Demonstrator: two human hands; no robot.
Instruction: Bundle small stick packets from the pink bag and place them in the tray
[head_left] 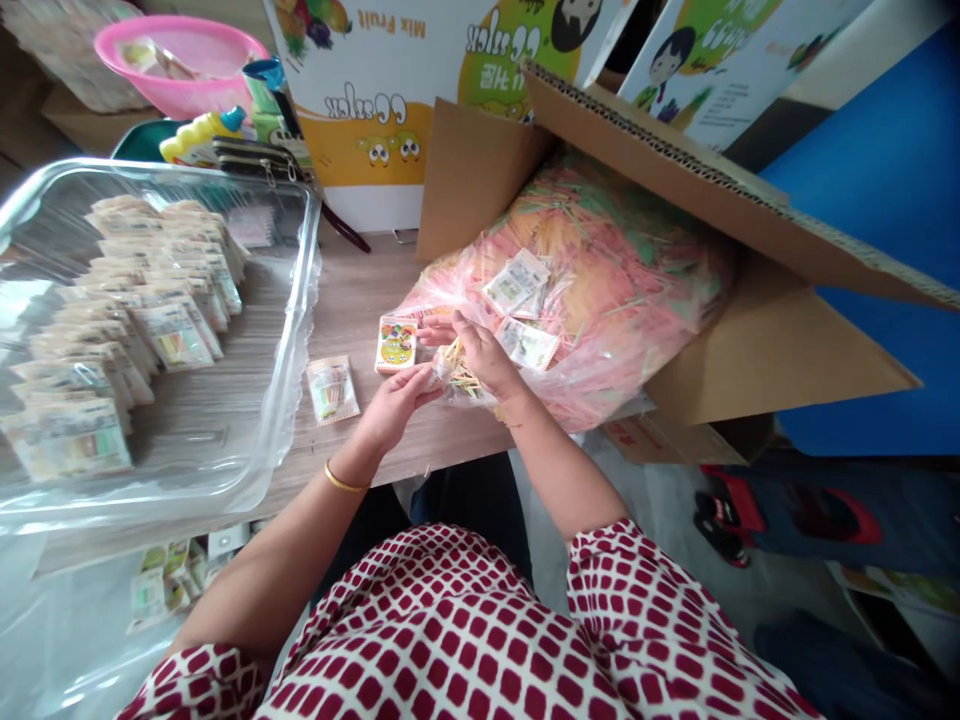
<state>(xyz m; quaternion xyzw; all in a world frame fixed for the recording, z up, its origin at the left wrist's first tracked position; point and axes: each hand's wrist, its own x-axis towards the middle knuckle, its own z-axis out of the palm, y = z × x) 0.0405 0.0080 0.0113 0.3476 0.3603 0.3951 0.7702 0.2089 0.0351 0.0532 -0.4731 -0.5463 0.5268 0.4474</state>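
Pale wooden tabletop carries a clear plastic tray of overlapping printed sachets, apparently ranked for easy reach; the left hand and right hand close their fingers narrowly around a small bundle of coloured sticks, beside a bulging translucent bag of pastel sticks.

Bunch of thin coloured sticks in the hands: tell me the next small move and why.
Probably bring the bunch of thin coloured sticks in the right hand over to the yellow-and-green printed card packet, since the sticks are already gathered and that packet lies close by on the wooden table, just beyond the left hand.
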